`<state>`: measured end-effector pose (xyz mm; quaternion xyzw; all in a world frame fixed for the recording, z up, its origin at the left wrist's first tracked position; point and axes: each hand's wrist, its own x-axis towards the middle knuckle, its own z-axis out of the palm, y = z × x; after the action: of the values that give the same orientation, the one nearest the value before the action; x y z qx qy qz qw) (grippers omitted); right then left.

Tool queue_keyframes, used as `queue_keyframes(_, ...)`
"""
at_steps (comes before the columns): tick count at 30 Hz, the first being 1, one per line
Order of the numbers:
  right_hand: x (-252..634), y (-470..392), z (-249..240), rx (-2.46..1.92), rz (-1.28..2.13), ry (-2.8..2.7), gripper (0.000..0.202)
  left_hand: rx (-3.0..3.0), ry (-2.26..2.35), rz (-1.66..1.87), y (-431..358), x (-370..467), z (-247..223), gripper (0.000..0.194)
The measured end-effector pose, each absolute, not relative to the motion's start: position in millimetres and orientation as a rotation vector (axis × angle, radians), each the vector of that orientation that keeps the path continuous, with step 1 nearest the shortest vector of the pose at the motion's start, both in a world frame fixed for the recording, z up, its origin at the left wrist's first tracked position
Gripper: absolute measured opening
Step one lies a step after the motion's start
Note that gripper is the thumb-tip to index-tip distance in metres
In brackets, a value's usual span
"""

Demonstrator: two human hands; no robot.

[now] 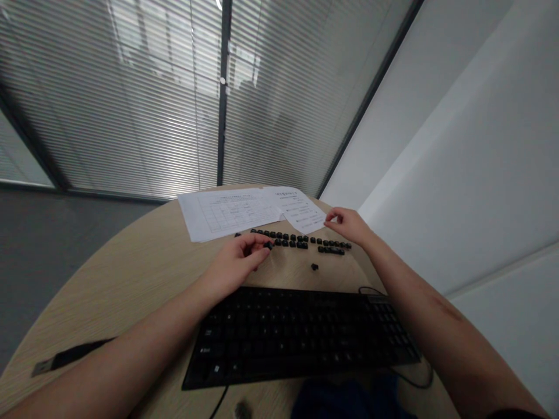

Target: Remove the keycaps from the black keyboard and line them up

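Between the thumb and fingers of my left hand (pixel 240 261) is a small black keycap (pixel 268 245). The hand is closed on it, just above the wooden tabletop. Rows of loose black keycaps (pixel 292 243) lie close by, some hidden behind my left fingers. My right hand (pixel 349 224) is curled with its fingertips together at the right edge of a printed sheet (pixel 301 210); whether something is pinched there is too small to tell. One lone keycap (pixel 314 267) sits nearer the keyboard (pixel 305 331). The black keyboard lies between my forearms, partly covered by them.
Another printed sheet (pixel 231 212) lies at the back of the round table (pixel 113 273). A black USB plug (pixel 65 356) is at the left, by my forearm. Thin cable (pixel 414 381) loops by the keyboard's right side. A white wall (pixel 489 145) rises at the right.
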<state>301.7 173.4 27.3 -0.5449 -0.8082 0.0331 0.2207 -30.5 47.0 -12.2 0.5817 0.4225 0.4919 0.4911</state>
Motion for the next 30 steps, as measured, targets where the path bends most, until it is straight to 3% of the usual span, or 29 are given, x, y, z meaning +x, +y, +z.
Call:
queue_keyframes(4, 281.5, 127.2, 49.3, -1.306, 0.192, -1.975, 0.025, 1.367, 0.958, 1.173, 41.0, -27.1, -9.6, 0.028)
queue_keyframes(11, 209.2, 43.5, 43.7, -0.942, 0.112, -2.172, 0.016, 1.016, 0.729, 1.16, 25.5, -16.8, -5.3, 0.032)
queue_keyframes(19, 188.1, 29.1, 32.1, -0.871, 0.036, -2.104, 0.019, 0.785, 0.56, 1.088, 20.4, -15.7, -2.4, 0.036)
queue_keyframes(30, 187.7, 22.6, 28.7, -0.896, -0.021, -2.205, 0.017, 0.945, 0.64, 1.031, 19.6, -12.9, -8.5, 0.039)
